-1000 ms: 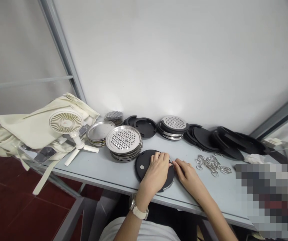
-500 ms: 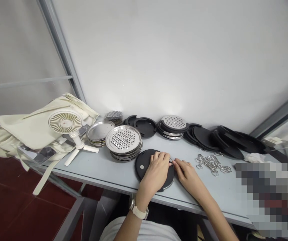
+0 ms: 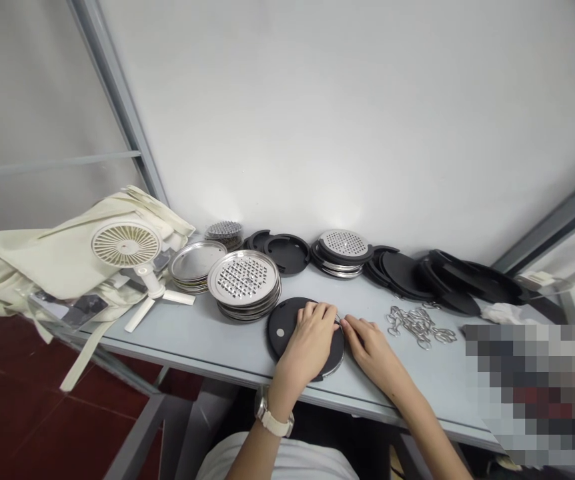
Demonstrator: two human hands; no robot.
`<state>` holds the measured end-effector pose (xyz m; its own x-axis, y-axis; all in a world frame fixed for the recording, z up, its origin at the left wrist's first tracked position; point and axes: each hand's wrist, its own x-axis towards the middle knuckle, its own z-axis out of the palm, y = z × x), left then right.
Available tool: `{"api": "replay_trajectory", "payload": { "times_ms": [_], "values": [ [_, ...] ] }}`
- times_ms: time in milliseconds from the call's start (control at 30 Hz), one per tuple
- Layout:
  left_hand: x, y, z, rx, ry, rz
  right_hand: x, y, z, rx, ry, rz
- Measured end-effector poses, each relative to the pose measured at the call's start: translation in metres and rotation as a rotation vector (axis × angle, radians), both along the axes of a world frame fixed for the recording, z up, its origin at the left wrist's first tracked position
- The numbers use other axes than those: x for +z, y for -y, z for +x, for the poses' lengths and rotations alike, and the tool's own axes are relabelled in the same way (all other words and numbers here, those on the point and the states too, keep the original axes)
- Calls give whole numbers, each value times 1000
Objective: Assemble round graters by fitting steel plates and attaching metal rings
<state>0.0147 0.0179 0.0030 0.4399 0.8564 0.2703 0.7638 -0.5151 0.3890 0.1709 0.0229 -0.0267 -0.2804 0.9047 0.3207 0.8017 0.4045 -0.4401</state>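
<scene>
Grey tabletop [image 3: 417,380] holds near its front edge a black round disc [image 3: 282,327]. We see our left hand [image 3: 310,340] lying on it with fingers close together, almost same as before; our right hand [image 3: 372,347] has fingertips at its rim, but we cannot tell what they pinch.

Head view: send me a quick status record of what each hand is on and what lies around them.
Left hand: on a black round disc, steel edge showing beneath it
Right hand: fingertips at the disc's rim, beside a small metal piece
Left of disc: stacked perforated steel plates
Right of disc: heap of metal chain links
Surface: pale grey table
</scene>
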Motion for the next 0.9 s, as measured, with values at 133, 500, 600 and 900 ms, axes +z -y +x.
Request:
{"api": "replay_trajectory", "payload": {
  "times_ms": [133, 500, 600, 900],
  "values": [
    [0, 0, 0, -2, 8, 14, 2, 1, -1, 0, 5, -8],
    [0, 1, -1, 2, 29, 10, 0, -1, -1, 7, 22, 5],
    [0, 1, -1, 3, 42, -2, -1, -1, 0, 10, 30, 2],
    [1, 1, -3, 1, 66, -19, -6, -2, 3, 21, 1, -17]
  ]
}}
